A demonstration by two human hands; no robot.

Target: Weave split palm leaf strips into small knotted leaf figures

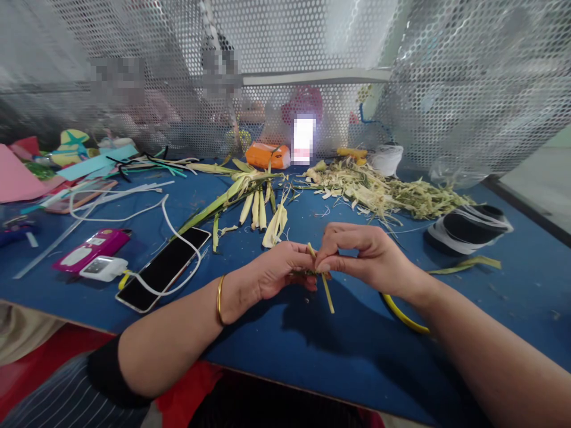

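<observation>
Above the blue table (276, 333), both of my hands meet at a thin yellow-green plant strip (329, 296), which hangs below the fingers with its upper end poking out above them. My left hand (285, 267) is closed at the strip, with some greenish stalk material partly hidden under its fingers. Thumb and forefinger of my right hand (357, 252) pinch the strip from the right. Just beyond my hands lie several pale folded husk pieces (276, 223) and long green leaves (232, 193). Below my right wrist shows a curved yellow band (401, 312).
A heap of shredded plant matter (375, 184) lies at the back right, near a black-and-white roll (466, 229). On the left are a phone (165, 270), white cable (163, 205), magenta device (91, 249) and coloured paper strips (96, 163). An orange packet (267, 156) stands before perforated mesh (307, 35).
</observation>
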